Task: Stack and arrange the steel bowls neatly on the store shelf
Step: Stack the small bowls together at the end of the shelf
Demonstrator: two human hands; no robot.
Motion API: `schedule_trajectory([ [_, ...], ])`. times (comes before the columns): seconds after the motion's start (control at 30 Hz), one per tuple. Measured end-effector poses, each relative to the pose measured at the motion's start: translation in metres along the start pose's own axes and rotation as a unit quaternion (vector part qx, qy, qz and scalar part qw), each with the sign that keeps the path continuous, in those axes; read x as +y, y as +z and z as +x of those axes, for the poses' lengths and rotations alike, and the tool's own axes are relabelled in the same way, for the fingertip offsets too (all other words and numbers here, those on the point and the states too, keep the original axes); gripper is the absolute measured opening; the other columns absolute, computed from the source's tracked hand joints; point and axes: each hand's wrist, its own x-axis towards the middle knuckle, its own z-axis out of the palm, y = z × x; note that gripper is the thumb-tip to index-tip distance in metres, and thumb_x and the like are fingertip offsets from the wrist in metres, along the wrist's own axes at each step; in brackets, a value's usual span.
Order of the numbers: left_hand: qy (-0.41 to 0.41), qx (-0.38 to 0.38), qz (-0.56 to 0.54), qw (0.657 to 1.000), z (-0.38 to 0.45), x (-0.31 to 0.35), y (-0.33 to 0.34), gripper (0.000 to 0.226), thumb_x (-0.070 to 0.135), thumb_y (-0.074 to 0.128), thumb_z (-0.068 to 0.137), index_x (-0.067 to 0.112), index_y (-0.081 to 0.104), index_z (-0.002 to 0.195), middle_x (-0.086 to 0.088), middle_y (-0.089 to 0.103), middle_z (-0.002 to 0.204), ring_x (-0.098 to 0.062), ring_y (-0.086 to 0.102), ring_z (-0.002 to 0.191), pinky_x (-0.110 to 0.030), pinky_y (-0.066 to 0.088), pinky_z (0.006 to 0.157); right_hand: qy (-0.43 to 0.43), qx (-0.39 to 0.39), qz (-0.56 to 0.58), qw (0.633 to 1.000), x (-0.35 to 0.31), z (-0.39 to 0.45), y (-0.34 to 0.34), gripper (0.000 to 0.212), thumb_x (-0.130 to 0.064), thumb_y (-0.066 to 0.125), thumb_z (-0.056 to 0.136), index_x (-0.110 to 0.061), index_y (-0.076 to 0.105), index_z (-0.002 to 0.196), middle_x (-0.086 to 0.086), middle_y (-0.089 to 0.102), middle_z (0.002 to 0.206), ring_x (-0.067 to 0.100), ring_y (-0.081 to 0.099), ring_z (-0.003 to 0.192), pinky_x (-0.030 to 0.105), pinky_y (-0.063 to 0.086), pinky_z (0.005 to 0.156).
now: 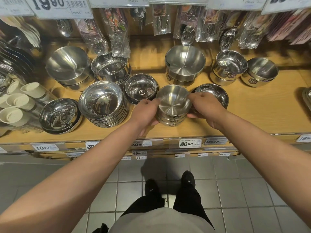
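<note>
Packaged spoons (162,22) hang along the shelf's back edge. Cream cups (16,100) (lying on their sides) crowd its left edge. Price tags (190,143) line the front edge.

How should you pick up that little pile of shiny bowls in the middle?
Take the small stack of brushed steel bowls by its two opposite sides, one hand each, as the left hand and right hand do here. The round walls curve outward, so the grip sits under the rim.

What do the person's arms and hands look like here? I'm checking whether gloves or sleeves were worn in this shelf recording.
Both arms are bare from the frame edge to the wrist, with no sleeve in view. The left hand and the right hand wear no gloves. No watch, ring or band shows on either.
</note>
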Motion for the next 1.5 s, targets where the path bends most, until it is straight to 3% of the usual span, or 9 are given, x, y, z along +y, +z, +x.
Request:
schedule_trajectory([
  [0.17, -0.02, -0.052, -0.032, 0.998, 0.0, 0.002, 0.003, 0.042, 0.047, 0.042, 0.106, 0.023, 0.058, 0.137, -0.004, 0.069, 0.128, -0.021, 0.066, 0.116, -0.039, 0.055, 0.097, 0.019, -0.013, 0.014, 1.0, 0.006, -0.004, 0.003, 0.031, -0.04, 0.051, 0.103, -0.017, 0.07, 0.113, 0.006, 0.071, 0.119, 0.022, 0.068, 0.109, 0.026, 0.06, 0.063],
  [0.33, -0.016, -0.054, -0.042, 0.998, 0.001, 0.002, 0.003, 0.042, 0.047, 0.042, 0.106, 0.02, 0.06, 0.132, -0.006, 0.069, 0.122, -0.018, 0.066, 0.109, -0.03, 0.058, 0.08, -0.014, -0.024, 0.024, 0.999, 0.011, -0.011, 0.007, 0.027, -0.022, 0.043, 0.108, -0.016, 0.07, 0.11, 0.009, 0.066, 0.128, 0.023, 0.065, 0.118, 0.027, 0.061, 0.068],
  [0.73, -0.033, -0.063, -0.033, 0.997, 0.001, 0.009, 0.004, 0.03, 0.047, 0.044, 0.105, 0.029, 0.067, 0.111, -0.002, 0.074, 0.114, -0.019, 0.068, 0.107, -0.032, 0.06, 0.082, -0.018, -0.016, 0.047, 0.999, 0.012, -0.014, 0.008, 0.033, -0.029, 0.041, 0.107, -0.023, 0.073, 0.109, 0.005, 0.073, 0.119, 0.022, 0.068, 0.111, 0.027, 0.06, 0.068],
  [0.83, -0.028, -0.042, -0.03, 0.998, 0.001, 0.011, 0.004, 0.027, 0.043, 0.049, 0.103, 0.028, 0.071, 0.106, 0.003, 0.076, 0.099, -0.015, 0.069, 0.1, -0.029, 0.056, 0.074, -0.021, -0.007, 0.042, 0.999, 0.011, -0.014, 0.005, 0.032, -0.03, 0.044, 0.106, -0.026, 0.075, 0.107, 0.004, 0.074, 0.117, 0.021, 0.07, 0.109, 0.029, 0.061, 0.069],
  [0.9, 0.004, -0.006, 0.013, 1.0, 0.002, 0.012, -0.001, 0.026, 0.041, 0.054, 0.099, 0.025, 0.073, 0.094, 0.004, 0.072, 0.083, -0.02, 0.067, 0.091, -0.032, 0.054, 0.081, -0.013, 0.012, 0.04, 0.999, 0.01, -0.015, 0.0, 0.029, -0.03, 0.046, 0.105, -0.02, 0.074, 0.105, 0.008, 0.073, 0.115, 0.025, 0.069, 0.111, 0.032, 0.063, 0.07],
  [1.0, 0.076, 0.076, 0.118, 0.987, -0.004, 0.022, -0.011, 0.033, 0.051, 0.055, 0.089, 0.023, 0.07, 0.092, 0.002, 0.071, 0.096, -0.029, 0.067, 0.102, -0.047, 0.053, 0.102, 0.002, 0.049, 0.054, 0.997, 0.007, -0.019, -0.017, 0.025, -0.029, 0.051, 0.104, -0.011, 0.069, 0.105, 0.011, 0.068, 0.112, 0.027, 0.067, 0.111, 0.033, 0.065, 0.07],
  [1.13, 0.165, 0.112, 0.145, 0.969, -0.018, 0.051, -0.007, 0.034, 0.048, 0.055, 0.083, 0.021, 0.07, 0.095, 0.0, 0.071, 0.098, -0.026, 0.066, 0.101, -0.046, 0.054, 0.096, -0.016, 0.092, 0.074, 0.993, 0.003, -0.03, -0.056, 0.022, -0.02, 0.053, 0.103, -0.008, 0.071, 0.107, 0.012, 0.074, 0.109, 0.023, 0.071, 0.095, 0.033, 0.062, 0.076],
  [1.23, 0.204, 0.098, 0.138, 0.964, -0.021, 0.071, 0.013, 0.018, 0.041, 0.058, 0.09, 0.026, 0.069, 0.09, 0.004, 0.07, 0.09, -0.025, 0.068, 0.09, -0.036, 0.053, 0.077, -0.033, 0.128, 0.087, 0.987, -0.002, -0.035, -0.091, 0.024, -0.017, 0.051, 0.101, -0.002, 0.07, 0.108, 0.01, 0.071, 0.093, 0.022, 0.066, 0.084, 0.032, 0.056, 0.075],
  [1.5, 0.184, 0.002, 0.16, 0.97, -0.019, 0.087, 0.094, 0.025, 0.032, 0.059, 0.1, 0.01, 0.071, 0.101, -0.014, 0.074, 0.102, -0.028, 0.071, 0.094, -0.05, 0.058, 0.093, -0.022, 0.171, 0.134, 0.976, 0.01, -0.017, -0.179, 0.018, -0.021, 0.055, 0.103, -0.009, 0.065, 0.112, 0.008, 0.063, 0.1, 0.021, 0.061, 0.089, 0.037, 0.055, 0.084],
])
